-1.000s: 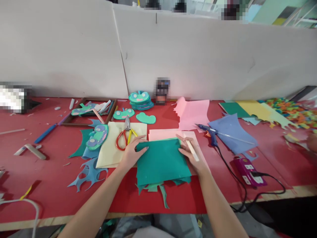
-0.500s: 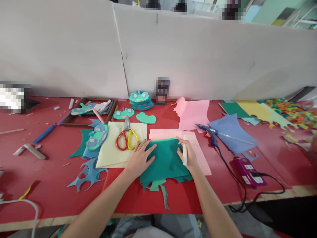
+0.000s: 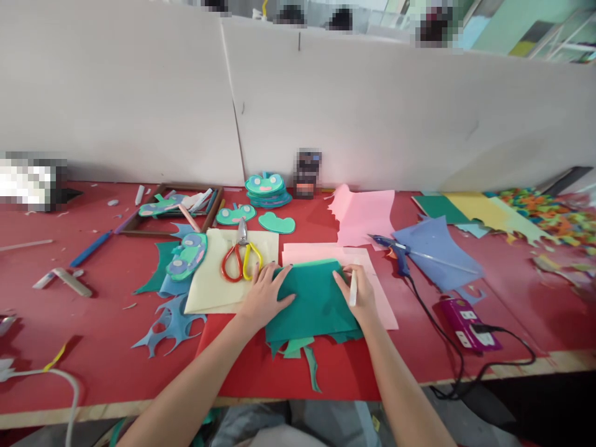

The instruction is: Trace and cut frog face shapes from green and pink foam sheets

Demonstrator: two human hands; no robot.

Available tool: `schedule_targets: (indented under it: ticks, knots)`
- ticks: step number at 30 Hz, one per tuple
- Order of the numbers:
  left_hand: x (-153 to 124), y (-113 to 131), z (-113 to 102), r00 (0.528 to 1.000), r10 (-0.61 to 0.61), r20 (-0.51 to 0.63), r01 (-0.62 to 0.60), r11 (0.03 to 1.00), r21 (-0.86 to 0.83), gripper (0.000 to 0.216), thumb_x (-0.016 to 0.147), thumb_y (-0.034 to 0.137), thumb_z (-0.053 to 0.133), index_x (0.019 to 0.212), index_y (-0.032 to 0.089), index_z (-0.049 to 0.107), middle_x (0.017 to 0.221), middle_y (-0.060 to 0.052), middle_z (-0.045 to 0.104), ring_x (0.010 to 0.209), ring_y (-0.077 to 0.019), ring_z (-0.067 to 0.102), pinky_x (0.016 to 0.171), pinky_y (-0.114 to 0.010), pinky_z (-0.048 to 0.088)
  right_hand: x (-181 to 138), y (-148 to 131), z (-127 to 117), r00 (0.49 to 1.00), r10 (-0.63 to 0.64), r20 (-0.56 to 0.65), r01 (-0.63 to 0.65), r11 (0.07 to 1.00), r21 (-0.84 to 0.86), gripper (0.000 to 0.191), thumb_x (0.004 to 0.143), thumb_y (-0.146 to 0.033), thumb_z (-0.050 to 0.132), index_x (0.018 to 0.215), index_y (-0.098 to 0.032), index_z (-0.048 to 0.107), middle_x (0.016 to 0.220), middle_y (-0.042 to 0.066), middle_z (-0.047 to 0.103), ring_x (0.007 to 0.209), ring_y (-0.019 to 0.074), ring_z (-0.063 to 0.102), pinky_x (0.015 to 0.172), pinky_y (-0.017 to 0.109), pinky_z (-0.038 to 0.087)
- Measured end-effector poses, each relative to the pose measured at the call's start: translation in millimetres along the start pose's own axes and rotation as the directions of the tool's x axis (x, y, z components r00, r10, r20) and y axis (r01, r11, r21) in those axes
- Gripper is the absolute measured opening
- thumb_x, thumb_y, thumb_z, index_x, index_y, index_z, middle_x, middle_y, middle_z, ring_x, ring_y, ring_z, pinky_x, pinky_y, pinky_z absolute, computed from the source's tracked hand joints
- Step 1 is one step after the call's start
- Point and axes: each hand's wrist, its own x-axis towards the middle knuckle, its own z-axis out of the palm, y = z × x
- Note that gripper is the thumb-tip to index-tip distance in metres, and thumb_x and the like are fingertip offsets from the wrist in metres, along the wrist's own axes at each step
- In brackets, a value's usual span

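Note:
My left hand [image 3: 263,295] lies with fingers spread on the left side of a dark green felt sheet [image 3: 311,304]. A white pen-like stick [image 3: 353,289] is held upright in my right hand [image 3: 364,294], at the sheet's right edge. Under the green sheet a lighter green edge [image 3: 316,263] and pink sheets [image 3: 379,292] show. Beside my left hand, scissors with one red and one yellow handle [image 3: 242,261] rest on cream sheets [image 3: 209,292]. Green scraps [image 3: 313,367] stick out below the felt.
A glue gun [image 3: 395,249] lies on blue felt at right, its cord running to a purple power strip [image 3: 468,324]. Layered green felt faces [image 3: 264,186], a phone [image 3: 307,174] and a brown tray [image 3: 135,223] stand along the back. Blue cut-out scraps [image 3: 172,326] lie at left.
My right hand has shifted slightly right, its fingers drawn back from the sheet's top edge, and the white stick is tilted differently. My left hand stays on the felt. The view has shifted slightly.

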Motion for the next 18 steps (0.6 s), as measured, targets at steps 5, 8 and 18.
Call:
schedule_targets:
  ticks: [5, 8, 18]
  knots:
    - [3.1, 4.4, -10.3, 0.998, 0.039, -0.055, -0.039, 0.999, 0.000, 0.057, 0.078, 0.044, 0.058, 0.129, 0.028, 0.040, 0.115, -0.006, 0.050, 0.113, -0.0250, 0.046, 0.105, -0.051, 0.026, -0.2, 1.3, 0.5, 0.999, 0.036, 0.025, -0.038, 0.996, 0.075, 0.028, 0.080, -0.044, 0.058, 0.093, -0.022, 0.046, 0.099, 0.010, 0.061, 0.089, 0.0238, 0.061, 0.078, 0.039, 0.049]
    - [2.7, 6.5, -13.2, 0.990, 0.103, -0.092, -0.104, 0.995, -0.005, 0.052, 0.079, 0.037, 0.058, 0.128, 0.028, 0.042, 0.113, -0.006, 0.050, 0.110, -0.0238, 0.047, 0.105, -0.050, 0.026, 0.1, 0.5, 0.1, 0.999, 0.041, 0.010, -0.042, 0.995, 0.086, 0.027, 0.080, -0.043, 0.058, 0.092, -0.022, 0.045, 0.101, 0.010, 0.060, 0.089, 0.0241, 0.061, 0.077, 0.039, 0.049]
    - [0.2, 4.6, -12.3, 0.993, 0.081, -0.091, -0.093, 0.985, -0.142, 0.048, 0.081, 0.034, 0.056, 0.127, 0.030, 0.042, 0.113, -0.006, 0.049, 0.110, -0.0236, 0.046, 0.096, -0.041, 0.041, -4.3, -8.0, -11.0, 1.000, -0.012, 0.001, 0.011, 0.970, 0.245, 0.029, 0.075, -0.035, 0.065, 0.087, -0.023, 0.041, 0.078, 0.000, 0.043, 0.066, 0.0147, 0.047, 0.064, 0.032, 0.047]
